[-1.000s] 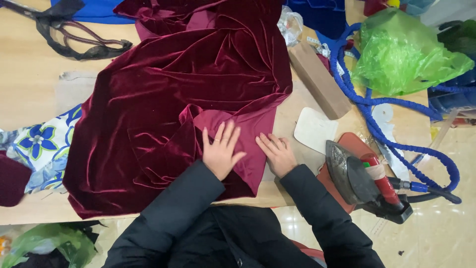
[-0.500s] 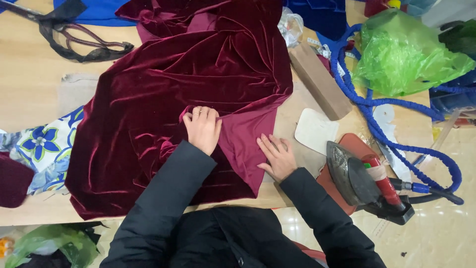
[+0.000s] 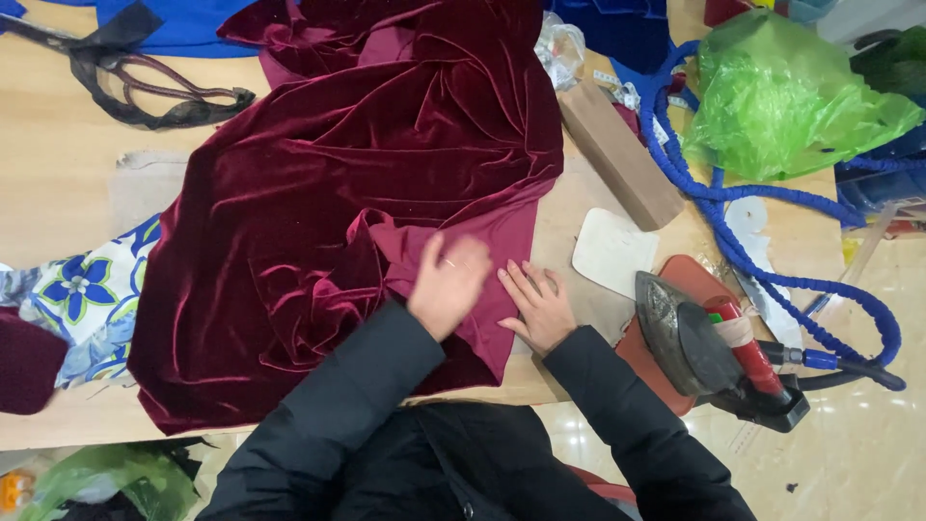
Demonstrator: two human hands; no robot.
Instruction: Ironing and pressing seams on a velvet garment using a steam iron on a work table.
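A large piece of dark red velvet cloth (image 3: 367, 193) lies spread over the wooden table (image 3: 58, 183). Its near right corner is folded over, showing the duller underside. My left hand (image 3: 446, 285), blurred with motion, rests flat on that folded part with fingers apart. My right hand (image 3: 536, 307) presses flat on the cloth's right edge, fingers spread, just beside the left. Neither hand holds anything. Both arms are in black sleeves.
A steam iron (image 3: 709, 347) sits on a red pad at the right, with a blue hose (image 3: 772, 280) looping behind. A wooden block (image 3: 617, 154), a pale card shape (image 3: 612, 253), a green plastic bag (image 3: 791, 96), floral fabric (image 3: 87, 289) and blue cloth (image 3: 183, 24) surround the velvet.
My left hand has slid right and toward me across the velvet, ending beside the right hand; a fold of cloth has bunched up to its left. The right hand has stayed put.
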